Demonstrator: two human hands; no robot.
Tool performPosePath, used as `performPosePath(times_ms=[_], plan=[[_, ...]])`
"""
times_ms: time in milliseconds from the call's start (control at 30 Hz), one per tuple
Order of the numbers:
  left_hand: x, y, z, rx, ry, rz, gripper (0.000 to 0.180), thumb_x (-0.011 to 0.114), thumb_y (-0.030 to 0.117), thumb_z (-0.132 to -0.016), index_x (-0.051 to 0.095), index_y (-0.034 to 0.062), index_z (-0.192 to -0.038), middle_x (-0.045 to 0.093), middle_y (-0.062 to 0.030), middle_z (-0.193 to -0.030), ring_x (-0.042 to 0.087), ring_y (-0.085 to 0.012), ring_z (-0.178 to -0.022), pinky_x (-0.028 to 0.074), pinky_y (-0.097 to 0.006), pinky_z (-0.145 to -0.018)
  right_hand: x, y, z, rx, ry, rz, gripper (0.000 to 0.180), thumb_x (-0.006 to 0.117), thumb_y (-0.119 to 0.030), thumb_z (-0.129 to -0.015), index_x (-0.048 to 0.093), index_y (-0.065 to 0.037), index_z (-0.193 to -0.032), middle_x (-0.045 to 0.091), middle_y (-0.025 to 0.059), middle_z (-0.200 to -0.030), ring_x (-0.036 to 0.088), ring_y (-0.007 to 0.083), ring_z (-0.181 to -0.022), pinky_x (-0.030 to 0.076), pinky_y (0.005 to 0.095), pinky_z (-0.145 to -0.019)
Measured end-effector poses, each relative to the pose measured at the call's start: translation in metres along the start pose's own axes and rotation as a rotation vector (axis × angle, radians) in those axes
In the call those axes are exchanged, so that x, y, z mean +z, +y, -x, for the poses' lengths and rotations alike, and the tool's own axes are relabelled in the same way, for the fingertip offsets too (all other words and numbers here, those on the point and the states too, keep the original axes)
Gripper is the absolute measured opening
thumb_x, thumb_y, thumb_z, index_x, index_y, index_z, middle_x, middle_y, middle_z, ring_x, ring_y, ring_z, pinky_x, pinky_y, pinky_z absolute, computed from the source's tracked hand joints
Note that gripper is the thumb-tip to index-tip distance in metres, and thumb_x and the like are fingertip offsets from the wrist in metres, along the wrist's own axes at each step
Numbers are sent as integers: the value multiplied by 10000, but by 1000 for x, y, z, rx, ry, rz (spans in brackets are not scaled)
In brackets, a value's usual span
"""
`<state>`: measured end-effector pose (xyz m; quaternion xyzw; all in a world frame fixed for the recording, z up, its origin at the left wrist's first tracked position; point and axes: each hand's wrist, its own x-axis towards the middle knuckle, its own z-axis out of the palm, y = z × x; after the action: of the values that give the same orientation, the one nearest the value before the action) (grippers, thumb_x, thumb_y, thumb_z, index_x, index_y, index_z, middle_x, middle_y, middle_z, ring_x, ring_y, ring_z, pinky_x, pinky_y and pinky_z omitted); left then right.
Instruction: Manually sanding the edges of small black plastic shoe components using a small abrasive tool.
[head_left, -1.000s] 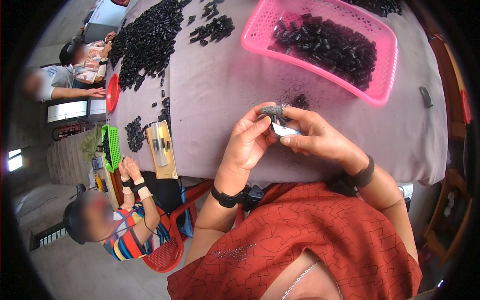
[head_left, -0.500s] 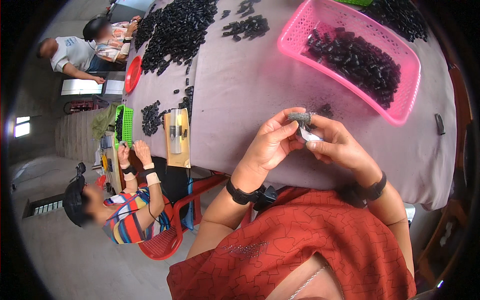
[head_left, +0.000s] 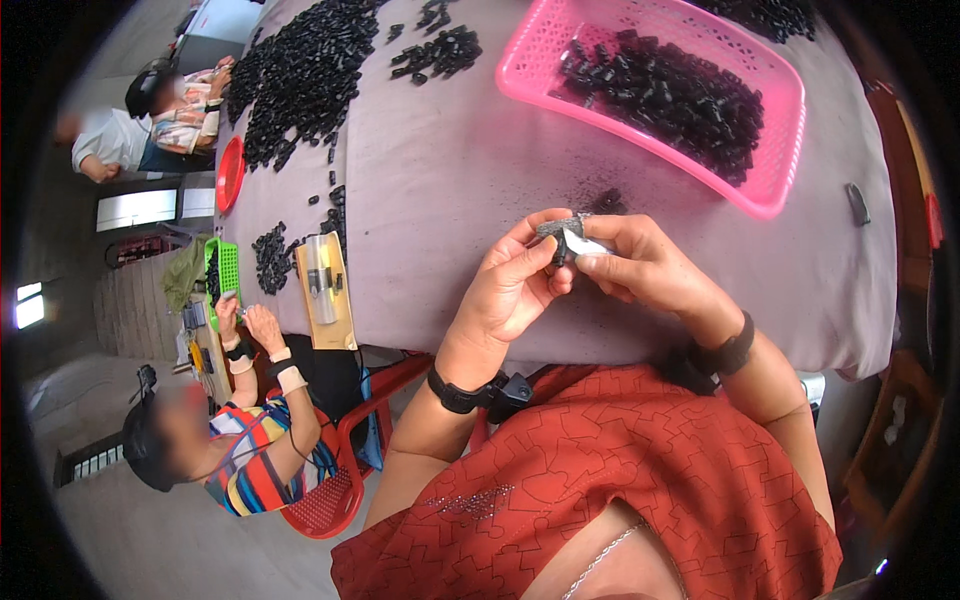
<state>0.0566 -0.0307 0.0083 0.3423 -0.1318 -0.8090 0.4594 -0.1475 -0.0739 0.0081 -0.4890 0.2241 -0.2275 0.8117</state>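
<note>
My left hand [head_left: 515, 285] and my right hand [head_left: 645, 262] meet over the table's near side, fingers pinched close together. Between the left thumb and fingers sits a small black piece [head_left: 559, 256], mostly hidden. A white pointed blade-like tool [head_left: 584, 244] is pinched by the right thumb and fingers, its tip against or very near the black piece. A grey woven finger cover [head_left: 556, 228] wraps what looks like my right index fingertip. Just beyond the hands lies a little heap of dark shavings [head_left: 607, 201] on the cloth.
A pink basket [head_left: 640, 125] of black pieces stands beyond my right hand. Large black piles [head_left: 300, 85] cover the far left. A wooden board with a clear tube [head_left: 325, 290] lies left. Co-workers sit along the left side; one in stripes [head_left: 270, 450] handles something small.
My view has shifted, so the table and basket appear farther left and slightly higher. The white tool has tilted against the black piece. Both hands keep their hold.
</note>
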Motion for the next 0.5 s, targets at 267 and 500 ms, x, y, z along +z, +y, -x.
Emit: performPosePath(times_ms=[267, 500], plan=[[1, -5, -2, 95, 80, -70, 279, 592, 115, -940, 567, 102, -1217, 624, 0, -973, 589, -107, -835, 502, -257, -714, 8, -1, 3, -36, -19, -33, 491, 624, -220, -928, 433, -34, -1339, 495, -43, -678, 419, 41, -553, 333, 205, -489], [1, -7, 2, 84, 43, -67, 281, 602, 121, -934, 573, 103, -1214, 621, 8, -995, 582, -98, -837, 492, -251, -714, 9, -6, 6, -19, -41, -43, 484, 624, -213, -925, 445, -35, -1338, 488, -47, -675, 417, 42, -551, 334, 209, -488]])
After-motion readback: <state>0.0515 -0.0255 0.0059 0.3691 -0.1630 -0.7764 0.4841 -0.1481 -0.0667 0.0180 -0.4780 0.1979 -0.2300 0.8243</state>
